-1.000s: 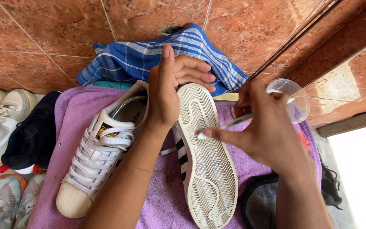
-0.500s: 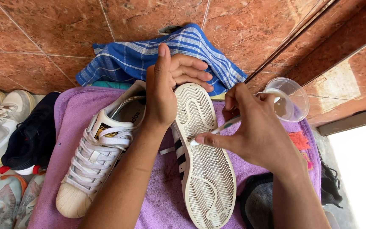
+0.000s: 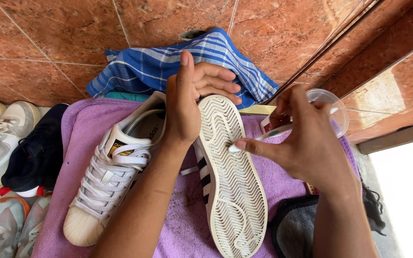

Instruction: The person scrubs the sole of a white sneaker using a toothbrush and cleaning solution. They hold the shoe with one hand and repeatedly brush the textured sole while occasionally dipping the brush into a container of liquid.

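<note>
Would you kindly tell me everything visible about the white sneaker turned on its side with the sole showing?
The white sneaker with black side stripes lies on its side on the purple towel, its cream, rubbery-looking zigzag-ribbed sole facing up. The left hand grips its heel end. The right hand presses a white toothbrush head against the sole's middle. The tread looks slightly dirty.

Bright daylight from the right, sharp focus, wide-angle view.

Light enters at the lower right, where a patch (image 3: 407, 200) is blown out to plain white — no detail there. The tiles (image 3: 63, 38) carry a soft sheen, without hard glare. Shadows are soft: the left hand (image 3: 187, 102) darkens the shoe (image 3: 106, 177) beside it, and the sole (image 3: 230, 181) shows crisp tread. Straight lines bow slightly toward the edges — lens distortion. No motion blur shows.
</note>
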